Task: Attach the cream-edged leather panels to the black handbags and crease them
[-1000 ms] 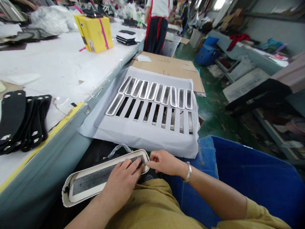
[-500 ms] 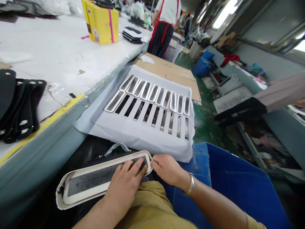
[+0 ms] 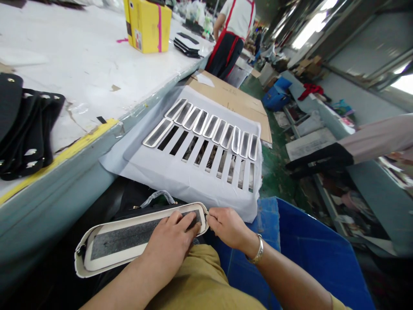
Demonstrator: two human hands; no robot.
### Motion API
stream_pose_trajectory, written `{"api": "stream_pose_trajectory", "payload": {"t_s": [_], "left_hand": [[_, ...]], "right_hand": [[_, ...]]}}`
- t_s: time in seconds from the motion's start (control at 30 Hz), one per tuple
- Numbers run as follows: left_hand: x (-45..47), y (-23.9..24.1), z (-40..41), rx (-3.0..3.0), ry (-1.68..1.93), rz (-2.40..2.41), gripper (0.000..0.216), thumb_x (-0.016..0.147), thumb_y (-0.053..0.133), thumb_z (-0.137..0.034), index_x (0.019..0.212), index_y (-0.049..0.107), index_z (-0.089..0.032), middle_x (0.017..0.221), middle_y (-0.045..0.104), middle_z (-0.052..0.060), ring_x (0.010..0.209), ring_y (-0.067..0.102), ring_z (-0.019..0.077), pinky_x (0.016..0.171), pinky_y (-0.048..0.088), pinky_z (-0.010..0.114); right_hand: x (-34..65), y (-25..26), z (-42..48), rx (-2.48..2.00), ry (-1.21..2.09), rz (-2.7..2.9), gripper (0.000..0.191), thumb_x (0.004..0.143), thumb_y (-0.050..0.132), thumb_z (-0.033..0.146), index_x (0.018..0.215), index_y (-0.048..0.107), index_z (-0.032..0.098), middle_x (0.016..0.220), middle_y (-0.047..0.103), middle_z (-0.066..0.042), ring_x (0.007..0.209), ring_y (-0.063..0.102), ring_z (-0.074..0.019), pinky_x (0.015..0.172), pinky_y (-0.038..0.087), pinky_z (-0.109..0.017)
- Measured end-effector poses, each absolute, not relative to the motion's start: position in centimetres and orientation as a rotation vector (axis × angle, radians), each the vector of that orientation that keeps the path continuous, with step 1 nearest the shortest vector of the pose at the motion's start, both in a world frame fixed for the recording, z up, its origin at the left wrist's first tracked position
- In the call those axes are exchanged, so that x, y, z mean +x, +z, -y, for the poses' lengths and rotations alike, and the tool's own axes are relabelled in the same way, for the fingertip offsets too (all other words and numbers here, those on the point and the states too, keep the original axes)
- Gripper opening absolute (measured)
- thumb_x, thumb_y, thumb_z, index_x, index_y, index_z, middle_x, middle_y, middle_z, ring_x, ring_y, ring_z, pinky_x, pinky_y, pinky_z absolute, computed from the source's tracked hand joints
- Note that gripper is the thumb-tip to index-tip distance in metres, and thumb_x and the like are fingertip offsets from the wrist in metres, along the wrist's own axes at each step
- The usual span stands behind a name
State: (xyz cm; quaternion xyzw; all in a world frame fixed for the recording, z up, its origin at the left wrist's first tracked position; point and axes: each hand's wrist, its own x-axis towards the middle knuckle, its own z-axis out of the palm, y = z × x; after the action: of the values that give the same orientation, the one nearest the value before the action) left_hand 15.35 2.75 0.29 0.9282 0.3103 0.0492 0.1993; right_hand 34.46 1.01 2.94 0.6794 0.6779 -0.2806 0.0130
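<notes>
Across my lap lies a handbag (image 3: 121,239), with a long off-white rim around an off-white panel that has a dark grey strip down its middle. Its handle (image 3: 158,196), wrapped in clear film, sticks up on the far side. My left hand (image 3: 172,241) rests on the panel near the right end, fingers spread over the grey strip. At that same end my right hand (image 3: 229,228) is closed, thumb and fingers pinching the bag's off-white edge. Whether anything small is also in that pinch is hidden.
A blue bin (image 3: 319,249) stands at my right. Ahead, rounded oblong panels (image 3: 211,127) lie in a row on a white slotted sheet (image 3: 193,181). Black pieces (image 3: 35,133) and a yellow box (image 3: 150,28) sit on the left table. A person in red straps (image 3: 232,38) stands beyond.
The view has shifted slightly. Both hands keep nearly the same places on the handbag, my left hand flat on the panel and my right hand pinching the edge.
</notes>
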Motion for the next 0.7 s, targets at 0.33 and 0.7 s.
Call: {"api": "stream_pose_trajectory", "payload": {"t_s": [0.33,0.7], "left_hand": [[15.1,0.0,-2.6,2.582,0.159,-0.863,0.042,0.078,0.061,-0.029,0.119,0.054,-0.033,0.128,0.053,0.001,0.103,0.048,0.0245,0.083,0.043,0.038],[15.1,0.4,-2.6,2.574,0.151,-0.86,0.044,0.075,0.065,-0.033,0.118,0.055,-0.034,0.128,0.053,0.0,0.103,0.048,0.025,0.084,0.043,0.039]], "right_hand": [[35.3,2.8,-1.7,2.14,-1.367,-1.922,0.024,0.081,0.04,0.019,0.059,0.049,0.017,0.051,0.055,0.003,0.044,0.05,-0.0075,0.046,0.033,-0.018],[34.8,3.6,-1.8,2.081,-1.201,-1.979,0.024,0.08,0.04,0.017,0.059,0.05,0.017,0.052,0.057,0.002,0.047,0.05,-0.0082,0.05,0.033,-0.02]]}}
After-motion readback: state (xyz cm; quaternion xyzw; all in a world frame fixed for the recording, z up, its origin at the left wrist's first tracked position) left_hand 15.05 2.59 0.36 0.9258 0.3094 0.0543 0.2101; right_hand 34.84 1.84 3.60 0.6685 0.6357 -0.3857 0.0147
